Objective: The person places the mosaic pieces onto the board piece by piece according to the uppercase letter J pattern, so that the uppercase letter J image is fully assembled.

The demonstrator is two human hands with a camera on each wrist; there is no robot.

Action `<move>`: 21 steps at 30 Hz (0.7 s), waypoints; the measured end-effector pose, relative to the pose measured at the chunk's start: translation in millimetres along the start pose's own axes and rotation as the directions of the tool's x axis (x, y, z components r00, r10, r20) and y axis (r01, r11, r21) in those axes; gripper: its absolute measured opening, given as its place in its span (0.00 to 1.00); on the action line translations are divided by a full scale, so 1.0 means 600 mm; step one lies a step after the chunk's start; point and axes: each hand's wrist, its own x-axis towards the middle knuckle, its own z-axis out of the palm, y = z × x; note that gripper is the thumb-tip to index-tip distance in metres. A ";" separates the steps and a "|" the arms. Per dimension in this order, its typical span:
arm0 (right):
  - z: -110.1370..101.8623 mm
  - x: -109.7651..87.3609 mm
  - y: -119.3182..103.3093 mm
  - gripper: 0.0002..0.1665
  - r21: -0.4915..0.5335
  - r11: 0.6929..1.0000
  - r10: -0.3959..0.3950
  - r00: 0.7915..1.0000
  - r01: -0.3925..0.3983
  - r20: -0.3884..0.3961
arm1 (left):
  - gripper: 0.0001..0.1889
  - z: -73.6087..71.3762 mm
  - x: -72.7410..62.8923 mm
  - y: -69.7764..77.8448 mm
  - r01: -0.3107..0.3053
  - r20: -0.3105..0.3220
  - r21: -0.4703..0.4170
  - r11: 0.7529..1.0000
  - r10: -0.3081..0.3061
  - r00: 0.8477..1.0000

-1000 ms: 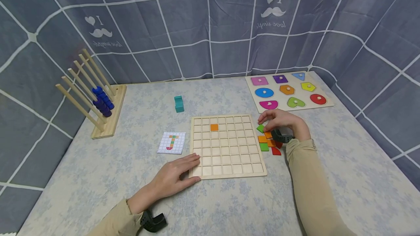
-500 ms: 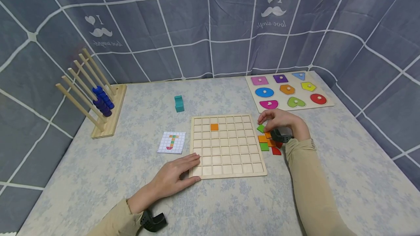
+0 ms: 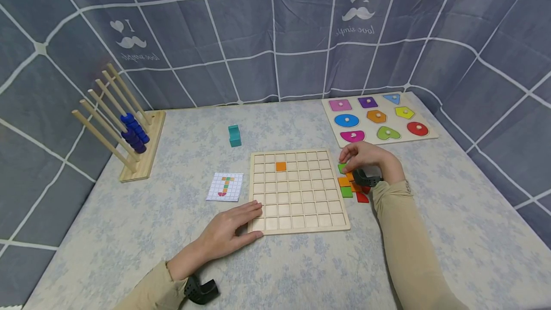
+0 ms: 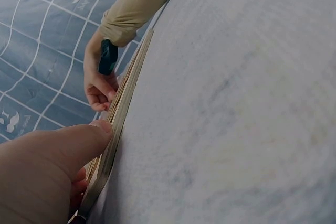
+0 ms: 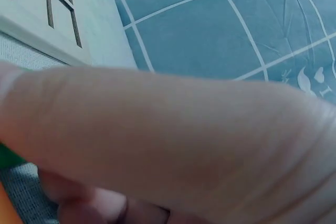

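Observation:
In the head view a wooden grid board [image 3: 297, 190] lies flat, with one orange square tile [image 3: 281, 166] in its upper rows. My left hand [image 3: 230, 231] rests at the board's lower left corner, fingers stretched over the left rim and thumb against the near corner. To the right of the board, my right hand [image 3: 366, 156] has its thumb and fingers at a green square tile [image 3: 342, 168], which it pinches; the fingers cover part of it. Below that hand lies a small pile of orange tiles [image 3: 343, 182], another green tile [image 3: 346, 192] and red curved pieces [image 3: 362, 197].
A pattern card [image 3: 225, 187] showing a coloured hook shape lies left of the board. Behind it stands a teal block [image 3: 234, 136]. A wooden peg stand [image 3: 144, 157] with blue beads is far left, and a knobbed shape puzzle [image 3: 380, 121] at the back right.
The green tile under my right fingers has turned from a diamond angle to nearly square with the board. The right hand has shifted only slightly; the left hand has stayed put.

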 end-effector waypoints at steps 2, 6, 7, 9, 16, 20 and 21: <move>0.000 0.000 -0.001 0.17 -0.008 1.000 -0.002 1.000 0.002 -0.008 | 0.27 0.000 0.000 0.000 0.000 0.000 0.000 1.000 0.000 1.000; 0.001 0.001 -0.002 0.16 -0.006 1.000 -0.018 1.000 0.018 -0.017 | 0.27 0.000 0.000 0.000 0.000 -0.001 0.002 1.000 0.000 1.000; 0.002 0.001 -0.003 0.17 -0.004 1.000 -0.021 1.000 0.021 -0.018 | 0.27 0.000 0.000 0.000 0.000 -0.002 0.003 1.000 0.000 1.000; 0.003 0.003 -0.003 0.16 -0.002 1.000 -0.025 0.999 0.025 -0.023 | 0.27 0.001 0.000 0.000 0.000 -0.003 0.005 1.000 0.000 1.000; 0.006 0.007 -0.006 0.15 -0.020 1.000 -0.012 1.000 0.012 -0.027 | 0.27 0.001 0.000 0.000 -0.003 -0.008 0.009 1.000 0.003 1.000; 0.005 0.006 -0.009 0.15 -0.008 1.000 -0.012 1.000 0.012 -0.012 | 0.27 0.002 0.000 -0.001 -0.006 -0.010 0.013 1.000 0.006 1.000; 0.005 0.005 -0.011 0.15 -0.007 1.000 -0.014 1.000 0.014 -0.006 | 0.27 0.002 0.000 -0.001 -0.007 -0.010 0.015 1.000 0.007 1.000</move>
